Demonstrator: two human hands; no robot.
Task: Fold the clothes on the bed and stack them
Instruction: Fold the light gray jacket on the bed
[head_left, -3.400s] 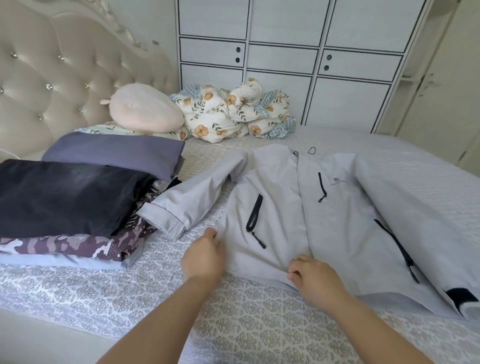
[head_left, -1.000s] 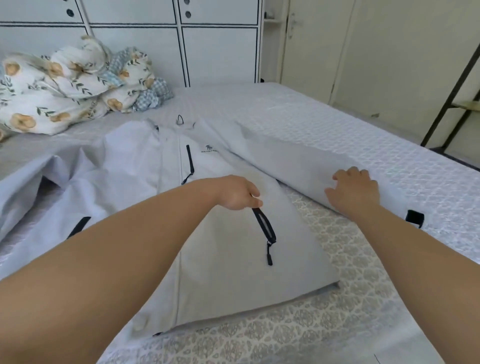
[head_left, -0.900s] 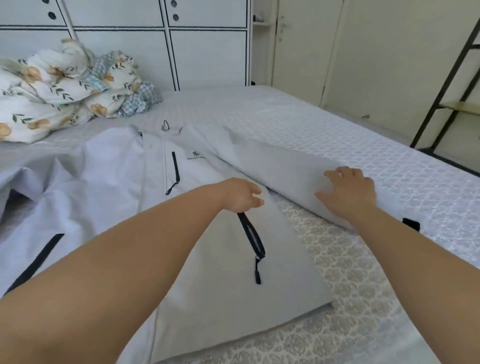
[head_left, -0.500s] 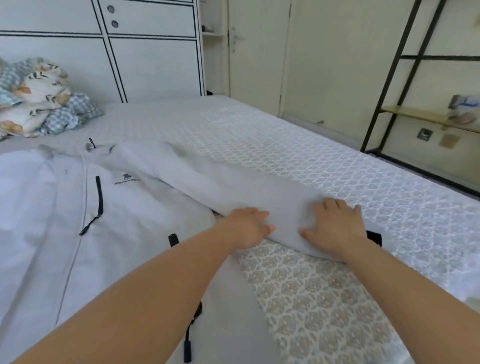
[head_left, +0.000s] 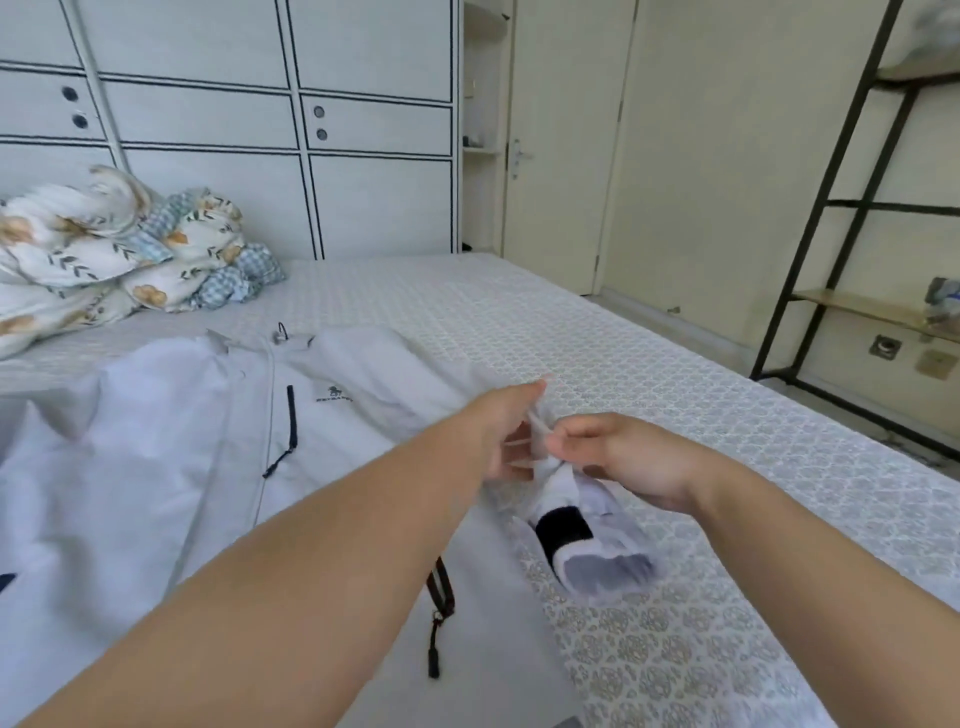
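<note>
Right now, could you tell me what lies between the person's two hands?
In the head view, the grey jacket's sleeve is bunched between the left hand and the right hand; both grip it just above the black cuff tab.

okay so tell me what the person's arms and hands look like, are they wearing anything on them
Both forearms are bare as far as the frame shows: no sleeves, gloves, watch or bracelets. The left hand and right hand show no rings, though motion blur softens the fingers.

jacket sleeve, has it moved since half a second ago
Yes. The jacket sleeve lay flat on the bedspread; now both hands, left hand and right hand, hold it lifted.
</note>
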